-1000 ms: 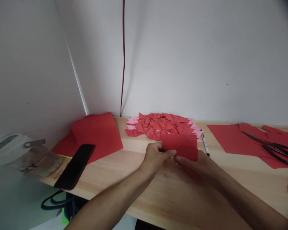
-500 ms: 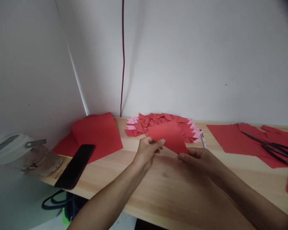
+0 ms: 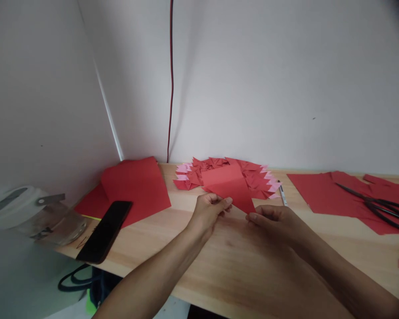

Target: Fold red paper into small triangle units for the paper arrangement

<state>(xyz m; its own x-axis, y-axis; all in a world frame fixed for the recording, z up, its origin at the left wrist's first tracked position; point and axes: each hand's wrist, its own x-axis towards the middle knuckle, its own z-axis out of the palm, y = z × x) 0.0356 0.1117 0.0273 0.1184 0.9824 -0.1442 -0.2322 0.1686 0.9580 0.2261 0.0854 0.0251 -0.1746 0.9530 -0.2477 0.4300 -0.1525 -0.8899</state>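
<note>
L hand (image 3: 209, 212) & R hand (image 3: 275, 218) each pinching red sheet (image 3: 228, 185), fingertips closed; folded pcs (image 3: 258, 182) behind, nr tabletop (image 3: 153, 232) far edge.

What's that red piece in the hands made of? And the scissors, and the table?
Red piece: most likely paper, with a matte surface, thin and straight-edged.
Scissors: probably metal blades, dark and tapering to a thin point; the black handles have a slight shine, perhaps plastic or coated metal.
Table: wood or wood-look board, pale and smooth, with grain-like streaks.
</note>
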